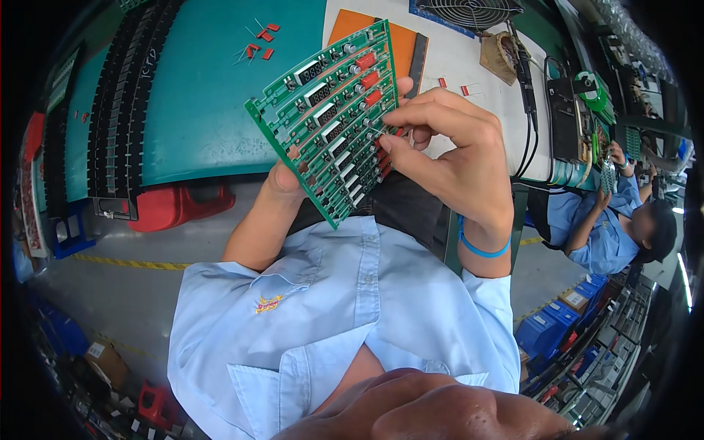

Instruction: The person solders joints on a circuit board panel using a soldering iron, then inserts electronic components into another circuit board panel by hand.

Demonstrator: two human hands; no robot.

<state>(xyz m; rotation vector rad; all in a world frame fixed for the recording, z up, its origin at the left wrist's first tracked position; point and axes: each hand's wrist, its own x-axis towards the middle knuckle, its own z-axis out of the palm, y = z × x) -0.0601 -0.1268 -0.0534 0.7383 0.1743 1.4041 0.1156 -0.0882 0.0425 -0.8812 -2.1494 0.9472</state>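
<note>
A green circuit board panel (308, 125) is held up tilted in front of me, with rows of white-framed digit displays, small round silver-topped parts and red block capacitors (369, 81). My left hand (286, 178) grips it from behind at its left edge, most of its fingers hidden by the board. Over the right side of the board, my right hand (458, 147) has thumb and index finger pinched together. A thin metal lead (378, 130) shows at those fingertips; the part it belongs to is too small or hidden to make out.
Loose red capacitors (268, 53) with wire leads lie on the green mat (213, 95); a few more (465, 91) lie on the white surface. A black slotted rack (117, 117) stands left. Behind the board are an orange folder (352, 28) and a fan (469, 10). A co-worker (609, 227) sits right.
</note>
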